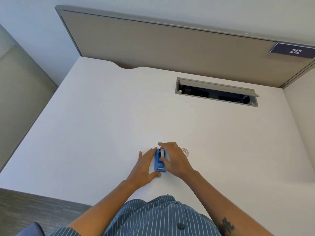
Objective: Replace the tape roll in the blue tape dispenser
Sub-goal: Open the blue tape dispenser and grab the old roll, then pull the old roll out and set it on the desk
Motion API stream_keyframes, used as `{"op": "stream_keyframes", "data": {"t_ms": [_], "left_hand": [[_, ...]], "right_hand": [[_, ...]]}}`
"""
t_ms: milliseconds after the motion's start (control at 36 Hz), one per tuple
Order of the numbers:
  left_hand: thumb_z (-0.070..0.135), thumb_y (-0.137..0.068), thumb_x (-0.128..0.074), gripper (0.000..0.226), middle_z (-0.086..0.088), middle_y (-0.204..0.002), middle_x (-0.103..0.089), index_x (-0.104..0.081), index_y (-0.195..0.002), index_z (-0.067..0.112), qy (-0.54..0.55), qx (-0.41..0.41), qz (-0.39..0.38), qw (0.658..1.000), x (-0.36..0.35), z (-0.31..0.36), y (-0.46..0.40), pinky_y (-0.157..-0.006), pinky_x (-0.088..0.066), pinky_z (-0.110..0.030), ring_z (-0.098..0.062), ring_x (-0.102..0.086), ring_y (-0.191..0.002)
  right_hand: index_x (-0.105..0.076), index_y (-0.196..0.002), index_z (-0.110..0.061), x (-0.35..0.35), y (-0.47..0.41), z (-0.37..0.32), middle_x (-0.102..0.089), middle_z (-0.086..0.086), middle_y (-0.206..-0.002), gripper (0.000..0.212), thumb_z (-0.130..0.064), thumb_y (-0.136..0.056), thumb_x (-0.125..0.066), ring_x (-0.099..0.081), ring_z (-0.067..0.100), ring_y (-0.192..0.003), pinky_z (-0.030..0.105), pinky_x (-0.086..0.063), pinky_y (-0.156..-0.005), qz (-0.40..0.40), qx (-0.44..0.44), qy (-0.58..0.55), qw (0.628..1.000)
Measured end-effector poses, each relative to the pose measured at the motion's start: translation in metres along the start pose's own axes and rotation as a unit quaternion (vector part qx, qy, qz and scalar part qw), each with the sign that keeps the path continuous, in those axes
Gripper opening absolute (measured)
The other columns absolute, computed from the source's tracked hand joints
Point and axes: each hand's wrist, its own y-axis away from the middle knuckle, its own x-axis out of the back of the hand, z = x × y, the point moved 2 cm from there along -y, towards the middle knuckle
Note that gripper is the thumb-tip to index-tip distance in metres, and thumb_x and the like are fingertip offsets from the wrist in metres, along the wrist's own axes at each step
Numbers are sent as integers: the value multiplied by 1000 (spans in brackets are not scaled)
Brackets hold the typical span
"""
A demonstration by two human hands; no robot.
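Note:
The blue tape dispenser (pixel 159 161) stands on the white desk (pixel 102 125), its cutter end toward me. A tape roll (pixel 162 152) sits in its far end. My left hand (pixel 144 166) lies against the dispenser's left side, fingers stretched along it and thumb under the near end. My right hand (pixel 173 159) curls over the right side, fingers on top of the roll and thumb on the body. A second, clear tape roll (pixel 186 151) lies flat on the desk just right of my right hand, partly hidden by it.
An open grey cable hatch (pixel 216 91) is set into the desk at the back right. A beige partition panel (pixel 162 45) with a "212" sign (pixel 294 51) rises behind the desk. The desk's left edge drops to grey floor and an upholstered seat.

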Motion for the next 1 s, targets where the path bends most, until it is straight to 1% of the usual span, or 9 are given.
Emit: {"op": "stream_keyframes", "data": {"t_ms": [83,167,278,417,500,583,639,778,1000], "left_hand": [[54,-85,-81,107,9,-172,-27,-17,-166,27,10,7,0,1000,-1,1,4,-134,3,-52,-10,-24,-160],[61,-84,-79,109,21,-168,-17,-14,-166,29,22,7,9,1000,0,3,9,-135,4,-49,0,-11,-159],[63,-90,-73,102,18,-174,-11,-12,-166,33,44,-4,52,998,3,9,14,-135,1,-45,-1,-3,-163],[68,-88,-70,95,17,-174,-25,-25,-165,35,76,3,111,991,12,16,21,-132,-14,-35,-9,-16,-164],[48,-98,-69,72,15,-166,-43,-37,-160,33,104,-14,133,985,18,32,24,-130,-28,-35,-13,-36,-157],[24,-106,-61,47,18,-141,-66,-50,-150,35,174,-4,160,972,23,57,28,-115,-45,-20,-5,-59,-136],[20,-107,-58,39,15,-126,-75,-58,-142,37,228,32,155,961,25,71,28,-101,-53,-17,-2,-69,-119],[27,-106,-63,28,7,-118,-81,-74,-131,26,299,85,154,938,20,86,27,-97,-64,-45,-14,-79,-104],[17,-99,-72,19,-4,-109,-84,-81,-116,17,393,130,157,897,13,98,30,-90,-67,-40,-23,-81,-99]], "right_hand": [[-56,-152,-17,3,1,-2,-65,3,-143,58,-16,-97,-75,-54,22,-136,42,-51,-112,8,-4,-3,1000],[-56,-152,-18,4,3,-4,-65,0,-144,57,-18,-97,-75,-54,20,-136,42,-51,-111,25,-5,-9,1000],[-60,-147,-19,3,10,-7,-67,-4,-138,53,-17,-97,-76,-57,16,-128,36,-53,-107,76,-16,-48,996],[-65,-138,-20,5,22,-13,-70,-11,-126,45,-8,-96,-77,-67,6,-111,16,-57,-84,127,-44,-149,980],[-71,-132,-17,11,31,-18,-73,-12,-123,39,-3,-97,-75,-66,-3,-110,10,-55,-83,146,-66,-201,966],[-75,-128,-24,14,40,-22,-75,-24,-114,36,-6,-98,-76,-71,2,-109,18,-61,-89,141,-104,-269,947],[-77,-125,-29,16,45,-25,-74,-27,-114,35,-7,-97,-78,-75,7,-108,23,-63,-90,135,-121,-324,928],[-81,-121,-22,24,59,-30,-81,-15,-113,35,0,-95,-80,-79,16,-112,28,-65,-93,134,-124,-432,883],[-82,-123,-22,32,72,-25,-82,-4,-115,38,-2,-91,-85,-79,18,-112,39,-65,-98,135,-139,-460,867]]}}
